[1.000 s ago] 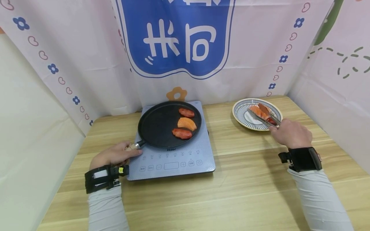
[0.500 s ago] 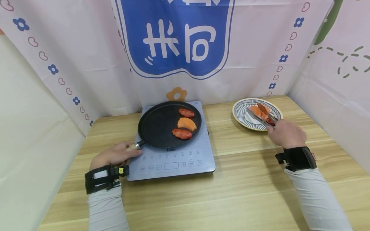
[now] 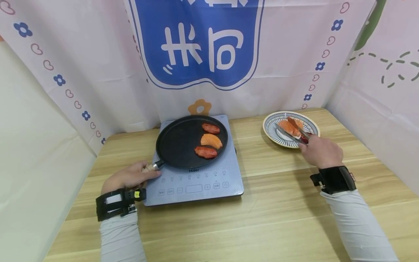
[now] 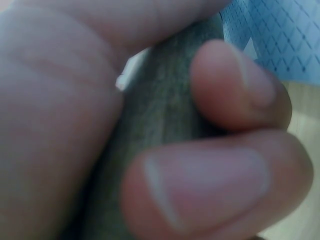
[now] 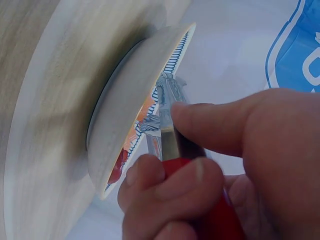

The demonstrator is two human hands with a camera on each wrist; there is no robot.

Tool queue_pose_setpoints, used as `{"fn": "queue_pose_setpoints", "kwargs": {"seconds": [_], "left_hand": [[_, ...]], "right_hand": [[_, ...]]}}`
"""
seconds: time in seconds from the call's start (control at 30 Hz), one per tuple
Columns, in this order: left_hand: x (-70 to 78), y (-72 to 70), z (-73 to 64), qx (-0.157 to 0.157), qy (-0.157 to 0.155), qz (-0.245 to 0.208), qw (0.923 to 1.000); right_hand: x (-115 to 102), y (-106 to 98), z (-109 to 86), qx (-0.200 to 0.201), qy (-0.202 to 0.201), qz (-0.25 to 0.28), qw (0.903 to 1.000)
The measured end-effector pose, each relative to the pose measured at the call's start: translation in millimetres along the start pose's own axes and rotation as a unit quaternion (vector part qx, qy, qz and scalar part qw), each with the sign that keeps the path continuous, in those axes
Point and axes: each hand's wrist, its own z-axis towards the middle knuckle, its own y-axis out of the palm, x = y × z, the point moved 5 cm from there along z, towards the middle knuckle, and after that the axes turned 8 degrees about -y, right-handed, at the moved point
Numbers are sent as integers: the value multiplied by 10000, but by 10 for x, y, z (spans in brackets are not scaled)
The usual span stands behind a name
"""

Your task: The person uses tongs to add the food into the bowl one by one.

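My left hand (image 3: 129, 176) grips the wooden handle (image 4: 160, 100) of a round black frying pan (image 3: 180, 142). Two reddish meat pieces (image 3: 206, 152) lie at the pan's right side, with an orange salmon-like slice (image 3: 211, 141) between them. In my right hand (image 3: 322, 151) is a pair of metal tongs (image 3: 288, 135) with a red grip (image 5: 215, 215). Their arms are spread, the tips down over a patterned plate (image 3: 269, 134). Orange slices (image 3: 287, 127) lie between and around the tong arms, and a dark red piece (image 5: 118, 167) sits near the plate's near edge.
Under the pan is a flat grey-blue induction cooker (image 3: 196, 194) with printed controls along its front. Both it and the plate stand on a wooden table (image 3: 248, 225). A printed cloth (image 3: 114, 65) hangs behind, and pale walls close in both sides.
My right hand and the tongs have shifted left, bringing the tong arms further over the orange slices on the plate. My left hand and the pan have stayed in place.
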Motion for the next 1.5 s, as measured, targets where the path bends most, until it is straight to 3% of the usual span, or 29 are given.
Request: {"fn": "queue_pose_setpoints", "kwargs": {"seconds": [0.33,1.1,1.5], "left_hand": [[-6,0,5,-6,28,40,10000],[22,-5,3,41,76,137,9999],[15,1,8,-8,60,109,9999]], "right_hand": [[-60,12,-5,-262,-92,69,9996],[92,119,36,-689,302,141,9971],[179,140,55,-659,389,305,9966]]}}
